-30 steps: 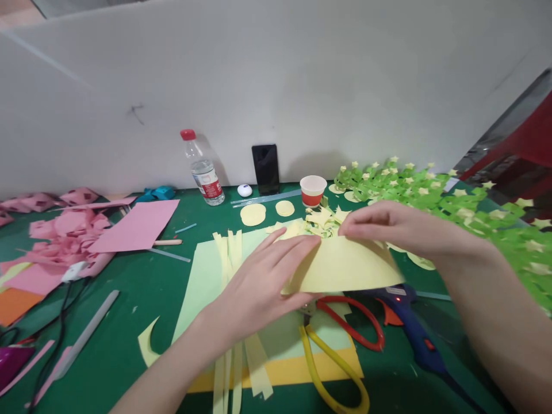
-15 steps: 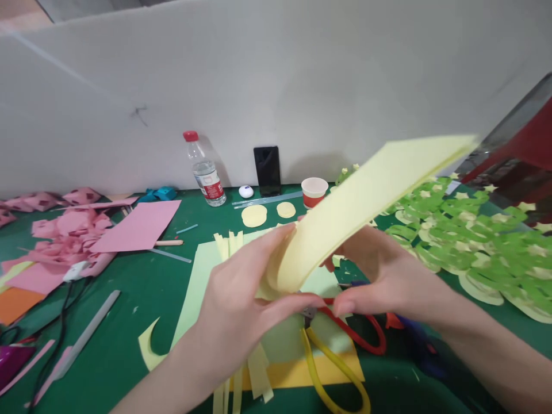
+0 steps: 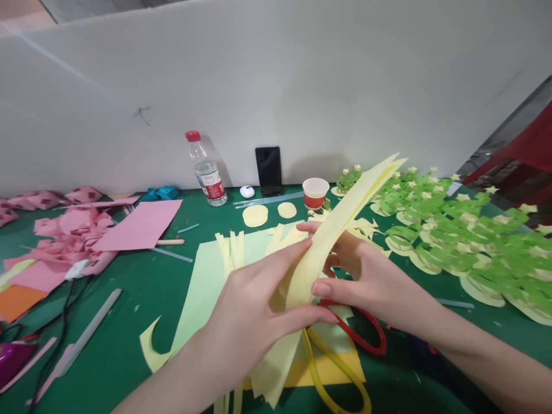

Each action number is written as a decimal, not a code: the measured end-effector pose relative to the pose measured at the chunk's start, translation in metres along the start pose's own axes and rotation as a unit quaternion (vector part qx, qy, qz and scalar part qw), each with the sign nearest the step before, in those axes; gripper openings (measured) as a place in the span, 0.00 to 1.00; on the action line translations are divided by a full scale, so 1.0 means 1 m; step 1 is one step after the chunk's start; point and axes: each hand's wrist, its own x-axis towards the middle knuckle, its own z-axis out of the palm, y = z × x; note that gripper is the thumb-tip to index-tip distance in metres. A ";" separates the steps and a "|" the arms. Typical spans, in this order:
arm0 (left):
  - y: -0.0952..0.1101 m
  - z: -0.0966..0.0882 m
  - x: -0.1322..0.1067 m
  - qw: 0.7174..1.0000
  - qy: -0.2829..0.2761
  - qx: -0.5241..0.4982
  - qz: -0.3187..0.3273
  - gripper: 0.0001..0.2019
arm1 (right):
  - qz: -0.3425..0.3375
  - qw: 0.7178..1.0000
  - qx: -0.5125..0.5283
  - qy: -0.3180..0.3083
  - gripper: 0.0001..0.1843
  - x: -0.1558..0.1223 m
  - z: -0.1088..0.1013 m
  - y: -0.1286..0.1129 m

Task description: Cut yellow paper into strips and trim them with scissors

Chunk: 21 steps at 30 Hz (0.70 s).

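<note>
A bent stack of pale yellow paper [image 3: 328,241] is held up between my two hands over the table. My left hand [image 3: 254,293] is closed around its lower left side, thumb in front. My right hand [image 3: 353,270] pinches it from the right, thumb on the near face; some of its fingers are hidden behind the paper. Beneath them lie scissors with one yellow and one red handle [image 3: 317,368], their blades hidden. Light green sheets [image 3: 202,276] and an orange-yellow sheet [image 3: 345,371] lie under the scissors, with pale yellow strips [image 3: 236,253] on top.
Green paper pieces with stars [image 3: 478,247] cover the right side. At the back stand a water bottle [image 3: 209,178], a phone [image 3: 269,171] and a paper cup [image 3: 315,194] before a white partition [image 3: 276,86]. Pink paper [image 3: 140,225] and a glue stick [image 3: 88,333] lie left.
The paper stack has turned from a wide slant to the right into a narrower, steeper angle, and its lower part now hangs down below my hands. My right thumb has moved onto the paper.
</note>
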 end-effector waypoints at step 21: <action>0.006 -0.010 0.004 0.987 -0.118 -0.060 -0.092 0.27 | 0.048 0.998 0.036 -0.029 0.34 0.005 -0.006 0.002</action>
